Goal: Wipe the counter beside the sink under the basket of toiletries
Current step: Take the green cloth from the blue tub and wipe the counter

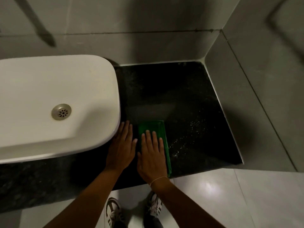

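Note:
A dark speckled counter [172, 89] lies to the right of a white sink [57, 89]. A folded green cloth [152, 126] lies flat on the counter near its front edge. My right hand [152, 153] presses flat on the cloth, fingers straight and together. My left hand [121, 147] rests flat on the bare counter just left of the cloth, touching the sink's side. A paler streak [148, 111] runs on the counter beyond the cloth. Small droplets [185, 137] glint to the right of the cloth. No basket of toiletries is in view.
Grey tiled walls [255, 96] close the counter at the back and right. The sink has a metal drain [61, 111]. Below the counter's front edge are pale floor tiles [230, 195] and my two shoes [113, 213].

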